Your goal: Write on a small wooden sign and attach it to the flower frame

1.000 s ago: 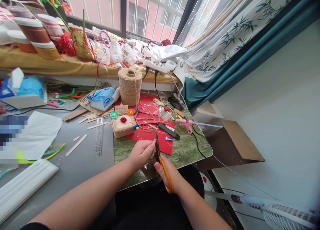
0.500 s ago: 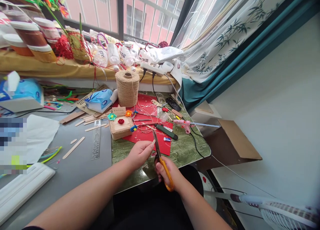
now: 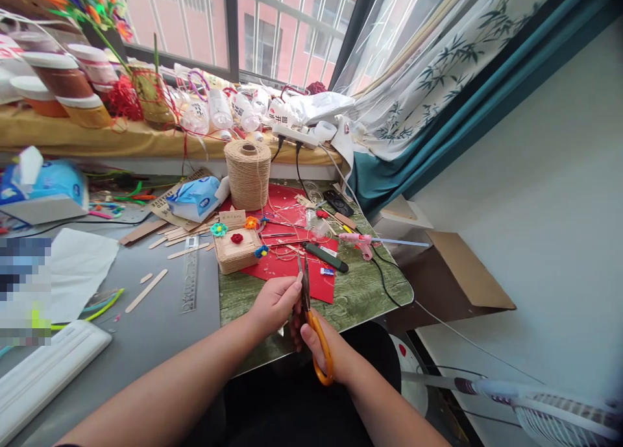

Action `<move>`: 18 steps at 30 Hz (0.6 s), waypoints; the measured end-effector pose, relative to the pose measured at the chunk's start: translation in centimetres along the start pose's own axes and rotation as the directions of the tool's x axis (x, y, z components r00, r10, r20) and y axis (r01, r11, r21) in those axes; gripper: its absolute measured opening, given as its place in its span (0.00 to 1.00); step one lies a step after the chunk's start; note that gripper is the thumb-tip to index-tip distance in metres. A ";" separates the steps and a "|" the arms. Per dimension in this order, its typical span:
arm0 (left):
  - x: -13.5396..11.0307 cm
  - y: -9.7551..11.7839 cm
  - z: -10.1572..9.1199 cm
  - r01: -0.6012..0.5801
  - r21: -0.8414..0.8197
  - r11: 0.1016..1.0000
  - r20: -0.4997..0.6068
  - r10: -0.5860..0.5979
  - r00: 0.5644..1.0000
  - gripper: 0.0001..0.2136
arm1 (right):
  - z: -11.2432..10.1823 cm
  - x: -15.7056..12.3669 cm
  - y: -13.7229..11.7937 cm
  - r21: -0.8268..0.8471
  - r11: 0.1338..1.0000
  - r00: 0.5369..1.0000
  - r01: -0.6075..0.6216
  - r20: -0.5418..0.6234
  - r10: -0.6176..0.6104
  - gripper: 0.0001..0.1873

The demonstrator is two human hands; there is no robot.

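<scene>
My right hand (image 3: pixel 318 346) grips orange-handled scissors (image 3: pixel 311 311), blades pointing up and away over the near edge of the green table (image 3: pixel 360 291). My left hand (image 3: pixel 275 301) sits just left of the blades, fingers pinched on a small thin piece I cannot make out, held against the blades. Just beyond lie a red sheet (image 3: pixel 292 259) and a small woven box (image 3: pixel 237 249) with a red flower on top.
A big spool of twine (image 3: pixel 248 173), a pink glue gun (image 3: pixel 360 241) with black cord, a dark knife (image 3: pixel 325 255), tissue packs (image 3: pixel 195 197), craft sticks (image 3: pixel 146 290) and a clear ruler (image 3: pixel 189 275) lie about. Jars and bottles crowd the windowsill. A cardboard box (image 3: pixel 452 272) sits at right, a fan (image 3: pixel 535 408) at bottom right.
The hands have drawn slightly closer together and toward me; the scissor blades have closed further against the piece in my left fingers.
</scene>
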State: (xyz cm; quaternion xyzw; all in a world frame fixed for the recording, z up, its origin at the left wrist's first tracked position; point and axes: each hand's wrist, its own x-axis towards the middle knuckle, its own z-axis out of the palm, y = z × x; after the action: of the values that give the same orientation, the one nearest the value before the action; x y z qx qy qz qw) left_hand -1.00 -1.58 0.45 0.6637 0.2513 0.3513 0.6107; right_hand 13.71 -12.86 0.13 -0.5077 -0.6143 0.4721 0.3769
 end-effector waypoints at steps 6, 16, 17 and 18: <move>0.3 0.6 -0.7 -0.015 0.013 1.000 0.050 0.015 0.999 0.27 | -0.3 0.5 -1.6 -0.159 0.985 0.997 0.067 -0.039 -0.074 0.24; 0.2 -0.1 -0.3 -0.009 -0.012 1.000 0.051 0.009 0.999 0.25 | 0.5 0.5 -0.9 -0.134 0.990 0.995 -0.033 -0.094 0.020 0.30; 0.2 -0.1 -0.4 -0.007 -0.012 1.000 0.051 0.008 0.999 0.25 | 0.5 0.5 -0.9 -0.135 0.990 0.995 -0.035 -0.096 0.023 0.30; 0.2 -0.1 -0.4 -0.006 -0.012 1.000 0.052 0.007 0.999 0.26 | 0.4 0.5 -0.9 -0.141 0.989 0.995 -0.036 -0.095 0.023 0.30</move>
State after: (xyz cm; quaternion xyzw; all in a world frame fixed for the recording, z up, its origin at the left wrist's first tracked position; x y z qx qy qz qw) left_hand -1.15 -1.16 0.38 0.6697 0.2312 0.3374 0.6198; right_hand 12.95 -12.45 0.89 -0.5637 -0.6206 0.4084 0.3610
